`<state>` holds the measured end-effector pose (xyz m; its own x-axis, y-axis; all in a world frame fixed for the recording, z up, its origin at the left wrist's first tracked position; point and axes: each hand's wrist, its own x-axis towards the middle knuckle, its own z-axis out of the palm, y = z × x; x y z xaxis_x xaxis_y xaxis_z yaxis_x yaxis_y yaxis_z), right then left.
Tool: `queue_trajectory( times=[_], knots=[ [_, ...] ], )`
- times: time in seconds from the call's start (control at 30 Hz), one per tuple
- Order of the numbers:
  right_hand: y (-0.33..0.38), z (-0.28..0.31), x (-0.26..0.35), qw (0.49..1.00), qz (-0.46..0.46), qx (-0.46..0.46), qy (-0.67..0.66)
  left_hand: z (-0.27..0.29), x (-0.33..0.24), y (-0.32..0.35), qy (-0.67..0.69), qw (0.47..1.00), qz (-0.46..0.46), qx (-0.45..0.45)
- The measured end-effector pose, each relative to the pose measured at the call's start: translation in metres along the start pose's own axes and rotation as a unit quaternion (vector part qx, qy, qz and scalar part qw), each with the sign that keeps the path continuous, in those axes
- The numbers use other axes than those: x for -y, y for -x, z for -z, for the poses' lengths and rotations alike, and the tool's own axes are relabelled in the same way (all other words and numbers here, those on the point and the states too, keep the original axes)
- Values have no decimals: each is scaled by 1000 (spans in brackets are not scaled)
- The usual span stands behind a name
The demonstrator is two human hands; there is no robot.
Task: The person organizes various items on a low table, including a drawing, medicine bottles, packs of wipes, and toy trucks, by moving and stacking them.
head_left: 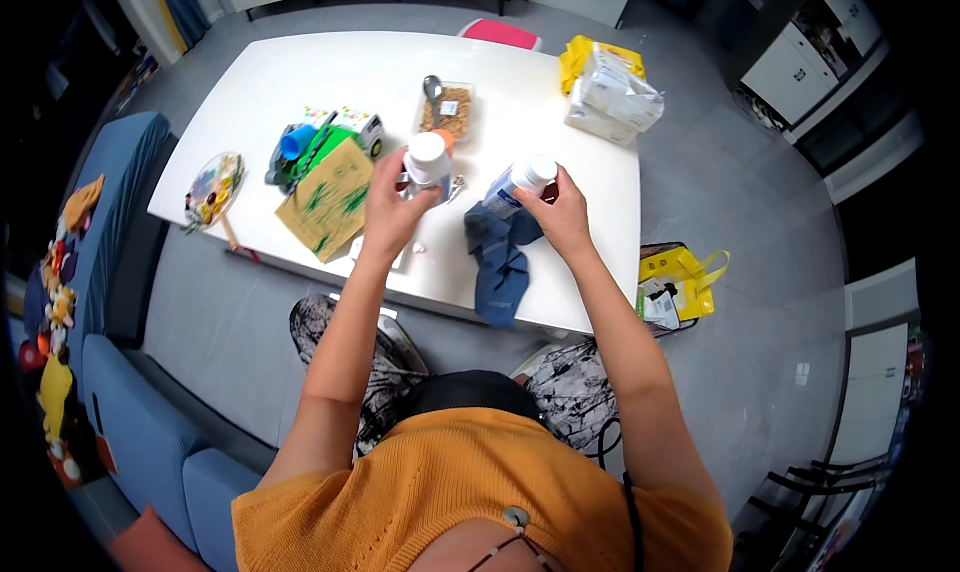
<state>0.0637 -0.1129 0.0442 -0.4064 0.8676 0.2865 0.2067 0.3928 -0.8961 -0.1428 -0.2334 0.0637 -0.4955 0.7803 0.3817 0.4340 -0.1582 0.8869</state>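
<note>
My left hand [390, 212] is closed round a bottle with a white cap [428, 156], held upright near the middle of the white table [545, 102]. My right hand [564, 214] grips a white pill bottle with a blue label [510, 188], which leans to the right. Just below that bottle a dark blue cloth [500, 277] lies crumpled, hanging over the table's near edge. Behind the left bottle shows a bit of something orange [443, 137], mostly hidden. A small silvery item [457, 187] lies between the two bottles.
A clear box of brown food [456, 124] with a spoon [432, 90] stands beyond my left hand. To the left are a brown paper sheet [325, 207], a green toy truck [345, 134] and a round decorated fan [215, 187]. White packages [612, 97] sit at the far right corner.
</note>
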Motion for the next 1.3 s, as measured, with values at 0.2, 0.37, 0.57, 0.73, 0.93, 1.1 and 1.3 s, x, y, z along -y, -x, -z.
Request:
queue_trajectory(
  times=[0.2,0.37,0.57,0.73,0.93,1.1,1.3],
  knots=[
    [-23,63,-38,992,-51,-56,102,-100,18,-40,43,996,15,81],
    [-53,101,-88,981,-67,-70,168,-185,46,-75,55,985,12,161],
    [-85,116,-111,974,-89,-103,179,-245,52,-104,-10,980,-1,198],
    [-90,111,-129,982,-92,-106,128,-267,74,-109,21,975,37,217],
    [-71,107,-162,981,-97,-108,129,-266,88,-97,-52,972,91,209],
    [-75,103,-172,980,-82,-106,148,-273,93,-103,-17,971,83,222],
    [-106,108,-183,966,-67,-89,235,-294,100,-119,-37,980,16,196]
  ],
)
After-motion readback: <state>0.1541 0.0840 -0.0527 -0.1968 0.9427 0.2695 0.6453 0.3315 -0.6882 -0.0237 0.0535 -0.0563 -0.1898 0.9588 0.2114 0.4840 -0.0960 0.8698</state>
